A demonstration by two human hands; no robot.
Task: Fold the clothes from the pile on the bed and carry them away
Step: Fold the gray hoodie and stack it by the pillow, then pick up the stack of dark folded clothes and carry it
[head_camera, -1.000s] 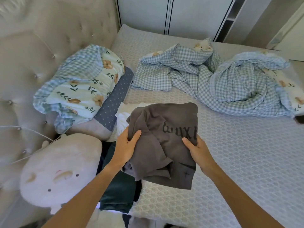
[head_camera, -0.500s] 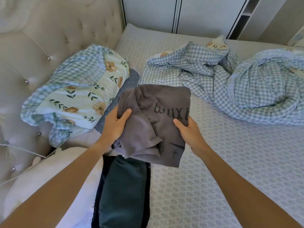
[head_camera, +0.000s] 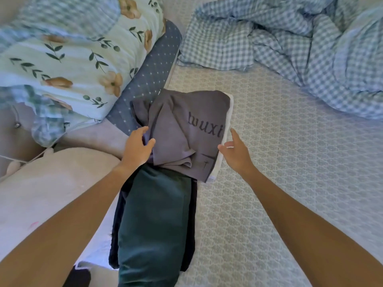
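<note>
A folded grey shirt (head_camera: 182, 129) with dark lettering lies on top of a folded white garment (head_camera: 224, 141) on the bed. My left hand (head_camera: 137, 148) holds the shirt's left edge, thumb on top of the cloth. Just off the shirt's right edge, my right hand (head_camera: 235, 152) hovers with fingers spread and holds nothing. A folded dark green garment (head_camera: 153, 222) lies in front of the shirt, on top of a dark navy one (head_camera: 191, 224).
A floral pillow (head_camera: 68, 59) and a dotted blue pillow (head_camera: 149, 73) lie to the left. A crumpled blue checked blanket (head_camera: 300, 42) covers the far right of the bed (head_camera: 279, 162). A pale plush toy (head_camera: 47, 193) sits at the near left.
Both hands lowered the grey shirt onto the white garment on the bed. My right hand let go of its right edge and opened. The camera tilted down and closer.
</note>
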